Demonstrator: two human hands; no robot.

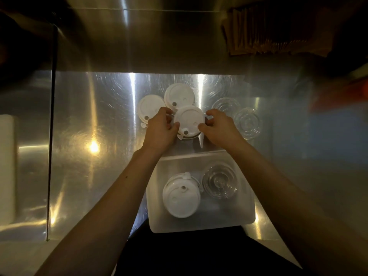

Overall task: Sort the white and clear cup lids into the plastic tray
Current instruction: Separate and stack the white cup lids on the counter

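A white cup lid [189,118] is gripped from both sides: my left hand [160,129] pinches its left rim and my right hand [220,129] its right rim. Two more white lids lie behind it, one at the left [149,105] and one farther back [179,94]. Two clear lids rest on the counter to the right, one [226,104] beyond my right hand and one [248,122] beside it. The translucent plastic tray [245,212] sits near me; it holds a stack of white lids [181,198] on its left and clear lids [219,181] on its right.
The work surface is a shiny steel counter [95,120] with a raised steel back wall. A white roll-like object [7,166] stands at the far left. Brown paper items [268,32] hang at the upper right, and a blurred orange shape [342,94] shows at the right edge.
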